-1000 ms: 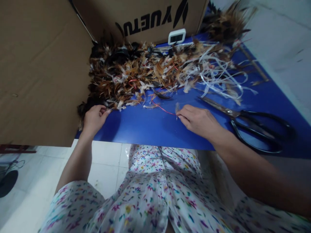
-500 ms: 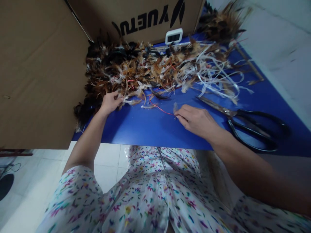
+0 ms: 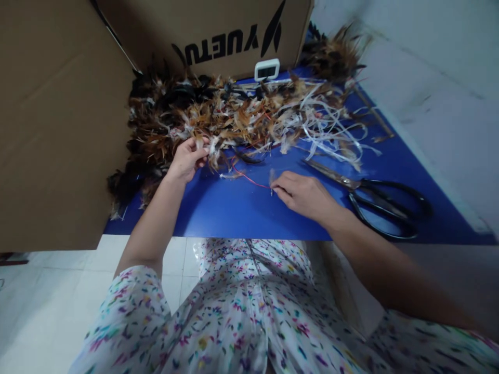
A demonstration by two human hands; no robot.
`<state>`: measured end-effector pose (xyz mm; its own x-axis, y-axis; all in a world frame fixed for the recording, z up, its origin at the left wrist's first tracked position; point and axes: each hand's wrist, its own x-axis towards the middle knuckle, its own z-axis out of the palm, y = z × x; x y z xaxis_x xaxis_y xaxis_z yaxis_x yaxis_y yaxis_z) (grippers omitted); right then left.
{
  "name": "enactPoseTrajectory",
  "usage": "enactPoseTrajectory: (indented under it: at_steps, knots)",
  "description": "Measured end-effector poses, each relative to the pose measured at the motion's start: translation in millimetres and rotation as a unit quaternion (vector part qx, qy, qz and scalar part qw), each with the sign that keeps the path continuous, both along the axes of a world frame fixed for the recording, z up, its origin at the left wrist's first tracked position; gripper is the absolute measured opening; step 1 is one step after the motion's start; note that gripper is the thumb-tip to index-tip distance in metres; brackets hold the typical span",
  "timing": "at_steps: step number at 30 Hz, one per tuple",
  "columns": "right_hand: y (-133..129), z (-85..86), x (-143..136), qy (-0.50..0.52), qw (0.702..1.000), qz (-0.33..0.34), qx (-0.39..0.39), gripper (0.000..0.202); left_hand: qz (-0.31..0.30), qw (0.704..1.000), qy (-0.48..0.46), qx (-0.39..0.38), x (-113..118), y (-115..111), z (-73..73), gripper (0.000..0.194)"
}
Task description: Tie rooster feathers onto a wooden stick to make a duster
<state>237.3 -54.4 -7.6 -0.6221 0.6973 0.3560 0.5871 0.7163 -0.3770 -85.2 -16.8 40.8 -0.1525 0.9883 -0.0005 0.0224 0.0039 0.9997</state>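
Note:
My left hand (image 3: 189,158) is closed in a pinch on pale, brown-tipped feathers (image 3: 212,148) at the near edge of the feather pile (image 3: 230,111). My right hand (image 3: 300,191) is closed lower over the blue table (image 3: 222,213). Between its thumb and fingers is a red string (image 3: 249,179) that runs back to the pile, and a small grey tuft of fluff pokes up from the fingertips. Just right of that hand lie large black-handled scissors (image 3: 353,184), blades pointing back left. A dark curved feather (image 3: 248,158) rests between my hands.
White plastic strips (image 3: 331,127) lie tangled at the pile's right. Behind the pile are a small white device with a dark display (image 3: 267,69) and a cardboard box (image 3: 230,31). Another cardboard panel (image 3: 58,124) stands at left. A feather bundle (image 3: 333,54) and a thin stick (image 3: 374,111) are at the right.
My left hand has lifted slightly and shifted right, drawing feathers up from the pile's edge. My right hand keeps its pinch on the red string. The whole view has shifted a little.

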Motion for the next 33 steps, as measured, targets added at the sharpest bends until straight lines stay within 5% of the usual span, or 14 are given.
enactPoseTrajectory:
  at_steps: [6,10,14,19,27,33]
  knots:
    - [11.8,38.5,-28.1,0.189,0.971,-0.056,-0.135,0.014,0.005,0.996,0.074,0.054,27.4,11.0,-5.8,0.025]
    - [38.9,59.2,-64.8,0.231,0.955,-0.112,-0.149,0.010,-0.008,0.985,0.144,0.097,41.4,10.5,-15.2,0.024]
    - [62.6,52.7,-93.2,0.252,0.917,-0.139,-0.277,0.032,-0.017,0.982,0.155,0.106,47.2,4.5,-24.3,0.028]
    - [60.5,43.1,-102.6,0.326,0.840,-0.116,-0.419,0.031,-0.020,0.986,0.139,0.092,47.8,0.0,-31.3,0.029]
    - [59.7,42.4,-95.0,0.388,0.815,-0.112,-0.415,0.014,-0.004,0.986,0.140,0.085,38.5,6.9,-33.8,0.024]
    - [67.5,44.1,-80.4,0.443,0.785,-0.129,-0.414,0.011,0.072,0.970,0.210,0.097,11.3,14.3,-35.7,0.052]
